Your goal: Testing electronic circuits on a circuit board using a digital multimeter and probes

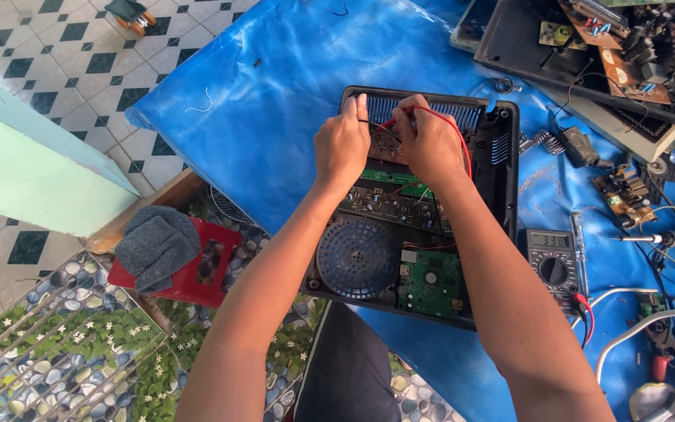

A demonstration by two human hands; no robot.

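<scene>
1. The opened black appliance lies mid-worktop, reaching its near edge.
2. Your left hand pinches a black probe over the far circuit board.
3. Your right hand pinches the red lead.
4. A multimeter sits just right.

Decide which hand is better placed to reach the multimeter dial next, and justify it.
Probably the right hand: the multimeter lies on the blue sheet beside the right forearm, whereas the left hand would have to cross over it.
</scene>
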